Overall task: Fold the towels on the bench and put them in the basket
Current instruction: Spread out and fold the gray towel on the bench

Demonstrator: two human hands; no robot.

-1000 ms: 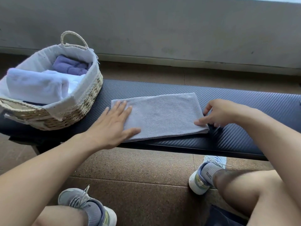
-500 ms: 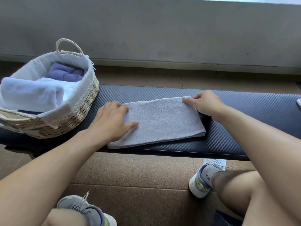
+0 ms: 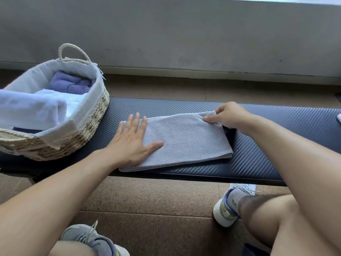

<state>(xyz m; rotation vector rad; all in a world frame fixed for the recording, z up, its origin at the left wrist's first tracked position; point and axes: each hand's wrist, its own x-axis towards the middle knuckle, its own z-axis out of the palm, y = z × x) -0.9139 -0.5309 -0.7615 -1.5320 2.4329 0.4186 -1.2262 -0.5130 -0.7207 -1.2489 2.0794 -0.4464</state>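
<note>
A person's flat, open left hand (image 3: 132,143) is pinning a folded grey towel (image 3: 184,139) to the dark padded counter (image 3: 276,145) while the right hand (image 3: 228,115) is pinching its far corner to fold it.

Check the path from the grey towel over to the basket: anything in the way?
Nothing visible blocks it. The grey towel lies on the bench, with bare bench between it and the basket to its left. The left hand presses flat on it; the right hand pinches its far right corner. Folded towels already fill part of the basket.
</note>
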